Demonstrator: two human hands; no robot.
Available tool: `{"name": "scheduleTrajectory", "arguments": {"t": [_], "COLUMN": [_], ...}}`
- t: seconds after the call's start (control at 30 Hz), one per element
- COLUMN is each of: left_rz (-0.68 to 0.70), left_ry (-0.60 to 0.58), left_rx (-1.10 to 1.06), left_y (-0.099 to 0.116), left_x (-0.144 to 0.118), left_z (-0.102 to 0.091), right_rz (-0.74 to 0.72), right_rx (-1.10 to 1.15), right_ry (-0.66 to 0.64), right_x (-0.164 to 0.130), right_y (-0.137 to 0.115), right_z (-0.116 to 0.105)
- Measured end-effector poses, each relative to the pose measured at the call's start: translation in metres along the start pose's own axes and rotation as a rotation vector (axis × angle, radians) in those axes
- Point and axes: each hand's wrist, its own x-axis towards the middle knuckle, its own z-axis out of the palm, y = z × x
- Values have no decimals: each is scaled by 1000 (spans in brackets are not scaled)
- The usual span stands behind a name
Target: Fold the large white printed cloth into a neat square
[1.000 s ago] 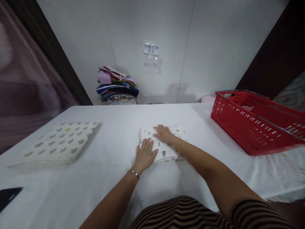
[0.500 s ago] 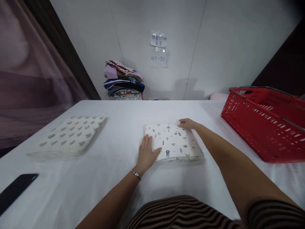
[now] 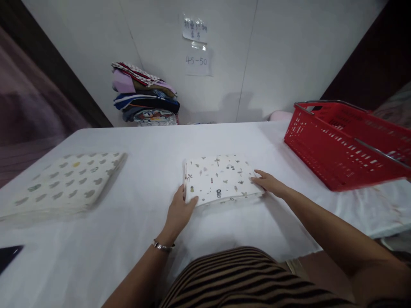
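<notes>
White cloth covers the counter [image 3: 154, 141], which reaches back to a pale wall. On this wall two paper notes [image 3: 196, 47] hang one above the other, and the lower one reads "45-50". Below them, at the far edge, a stack of folded clothes [image 3: 144, 95] in many colours stands against the wall.

From the head camera, which is the only view, a small folded cloth [image 3: 220, 179] lies flat near the middle of the counter. It is white with little dark prints. The left hand [image 3: 179, 211] is at the near left corner of this cloth. Its thumb lies on top and the fingers go down along the left edge, so its grip closes lightly on that corner, though the fingertips are partly hidden. A thin bracelet [image 3: 163, 246] sits on the left wrist. The right hand [image 3: 269, 183] touches the right edge of the cloth with the fingers stretched flat and close together; it pinches nothing.

Well apart on the left lies a bigger folded cloth [image 3: 66, 184] with grey and yellow spots. On the right a red basket [image 3: 340, 147] with metal handles stands on the counter. A dark flat object [image 3: 8, 256] shows at the near left edge. The person wears a striped top [image 3: 244, 282].
</notes>
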Motion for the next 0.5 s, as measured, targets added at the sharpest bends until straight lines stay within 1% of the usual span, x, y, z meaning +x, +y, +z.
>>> {"name": "scheduleTrajectory", "arguments": {"t": [0.07, 0.13, 0.2, 0.3, 0.33, 0.37, 0.43, 0.5], "left_rz": [-27, 11, 130, 381, 453, 516, 615, 684], "left_ry": [-2, 30, 88, 155, 150, 121, 23, -58], "left_rx": [1, 44, 114, 229, 265, 297, 341, 363], "left_y": [-2, -1, 3, 8, 9, 9, 7, 3], "left_x": [-3, -6, -9, -10, -10, -10, -10, -10], "left_z": [0, 1, 1, 1, 1, 0, -2, -5], "right_rz": [86, 130, 135, 121, 117, 112, 97, 75], "right_rx": [118, 202, 257, 362, 395, 420, 441, 442], "right_ry": [-63, -105, -114, -126, -133, -139, -138, -132], "right_x": [-20, -32, -38, -40, -40, -39, -38, -38], "right_y": [3, 3, 3, 4, 5, 6, 9, 12], "right_z": [-1, -1, -1, 0, 0, 1, 1, 2]}}
